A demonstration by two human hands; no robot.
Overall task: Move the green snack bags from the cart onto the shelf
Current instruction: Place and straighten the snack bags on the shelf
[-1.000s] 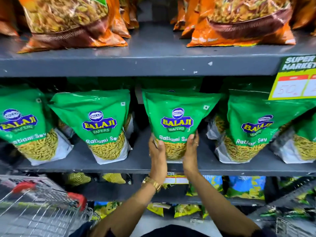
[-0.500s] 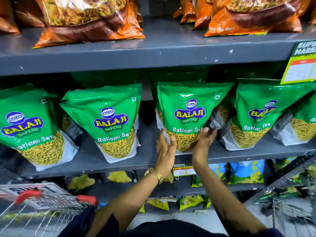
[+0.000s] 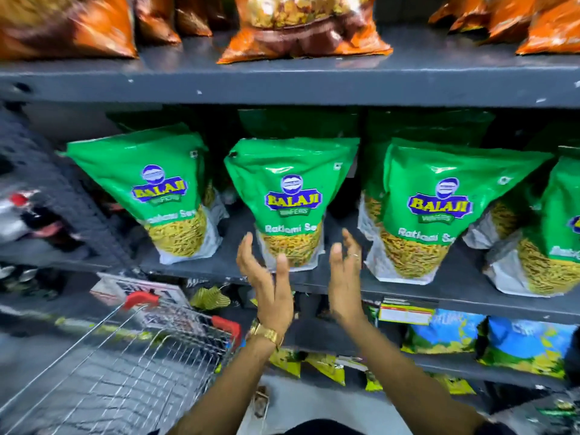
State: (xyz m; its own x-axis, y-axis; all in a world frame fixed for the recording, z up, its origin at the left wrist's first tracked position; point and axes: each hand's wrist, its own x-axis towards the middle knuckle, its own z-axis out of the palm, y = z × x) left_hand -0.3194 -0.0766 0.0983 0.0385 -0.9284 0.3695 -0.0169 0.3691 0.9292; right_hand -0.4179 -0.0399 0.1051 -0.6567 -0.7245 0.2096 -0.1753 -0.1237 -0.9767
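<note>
Several green snack bags stand upright in a row on the grey shelf (image 3: 470, 298): one at the left (image 3: 147, 164), one in the middle (image 3: 292, 171), one to the right (image 3: 439, 177), one cut off by the frame edge (image 3: 565, 196). More green bags stand behind them. My left hand (image 3: 266, 284) and my right hand (image 3: 345, 277) are open, palms facing each other, just in front of and below the middle bag, touching nothing. The wire cart (image 3: 141, 356) with red handle ends sits at the lower left, blurred.
Orange snack bags (image 3: 301, 26) fill the shelf above. Below are blue bags (image 3: 445, 331), yellow packets (image 3: 210, 298) and a price label (image 3: 405, 313) on the shelf edge. A dark perforated shelf end (image 3: 62, 199) closes the left side.
Both hands let go of the green bag they were setting on the shelf and drew back and apart. The view swung left, so the cart shows more.
</note>
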